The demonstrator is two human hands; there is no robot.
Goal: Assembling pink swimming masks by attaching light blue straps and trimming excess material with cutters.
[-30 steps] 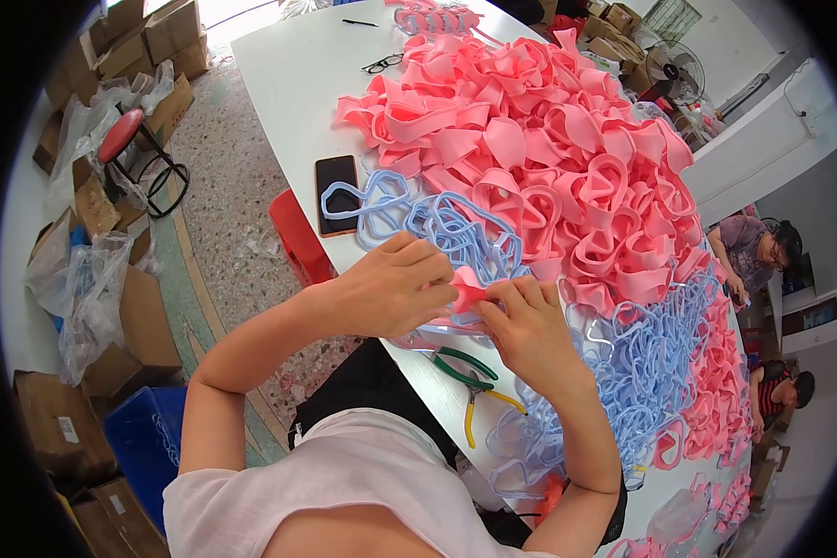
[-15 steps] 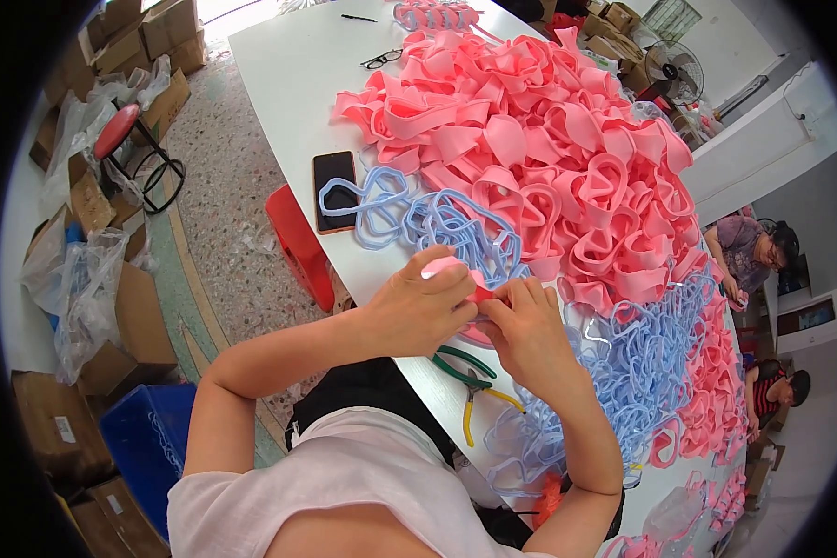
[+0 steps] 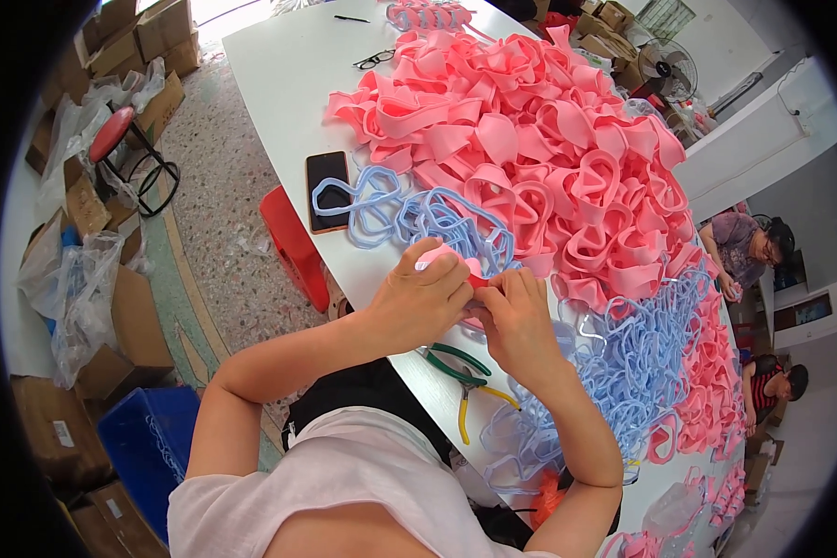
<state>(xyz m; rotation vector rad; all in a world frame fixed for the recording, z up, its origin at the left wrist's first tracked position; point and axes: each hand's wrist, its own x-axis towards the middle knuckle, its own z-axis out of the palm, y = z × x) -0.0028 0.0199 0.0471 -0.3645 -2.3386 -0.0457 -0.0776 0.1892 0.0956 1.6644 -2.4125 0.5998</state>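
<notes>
My left hand [image 3: 418,296] and my right hand [image 3: 521,321] meet over the near edge of the table. A pink foam-like band [image 3: 474,268] is pinched between them, mostly covered by my fingers. Fingertips of both hands are closed on it, close together. Just beyond them lie light blue looped cords [image 3: 451,219], and a large heap of pink bands [image 3: 549,158] rises behind. Below my hands rest pliers with green handles [image 3: 458,355] and a tool with yellow handles [image 3: 465,414]. A bigger tangle of blue cord loops [image 3: 623,363] spreads beside my right forearm.
A dark phone [image 3: 325,177], glasses [image 3: 374,59] and a pen [image 3: 352,19] lie on the white table [image 3: 274,79]. A red plastic stool [image 3: 293,246] stands at its left edge. Cardboard boxes [image 3: 132,321] and a blue bin [image 3: 149,446] are further left. Two people sit at right.
Both hands stay together on the pink band, with only small finger shifts. The whole view has moved slightly, so the table appears a little further left.
</notes>
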